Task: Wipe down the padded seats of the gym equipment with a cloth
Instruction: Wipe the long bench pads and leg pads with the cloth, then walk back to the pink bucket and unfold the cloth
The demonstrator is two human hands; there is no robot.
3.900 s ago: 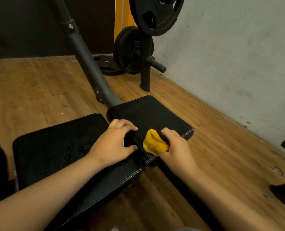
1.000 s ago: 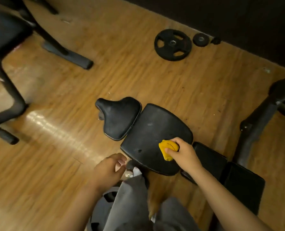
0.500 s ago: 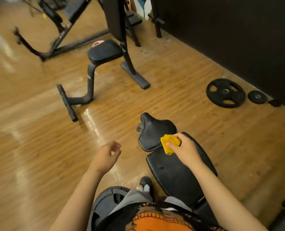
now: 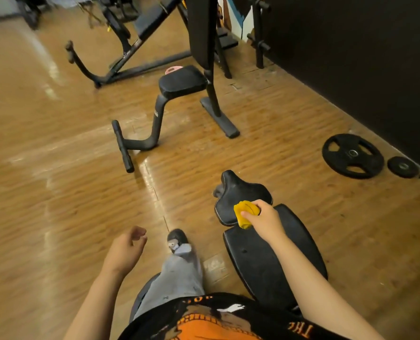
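My right hand (image 4: 265, 218) grips a bunched yellow cloth (image 4: 245, 213) at the near edge of a small black padded seat (image 4: 236, 192), where it meets a larger black back pad (image 4: 265, 263) running toward me. Whether the cloth touches the padding is unclear. My left hand (image 4: 128, 249) hangs over the wooden floor to the left with loosely curled fingers, holding nothing. Farther off stands another black padded seat (image 4: 182, 81) on a curved black post.
My leg and black shoe (image 4: 177, 239) stand between the hands. Two weight plates (image 4: 353, 155) lie on the floor by the dark wall at right. Black bench frames (image 4: 130, 35) and an upright stand (image 4: 212, 69) fill the far part of the room.
The view has lifted from the flat pads to the room. My right hand carried the cloth from the large back pad up to the small seat; my left hand came off the padding.
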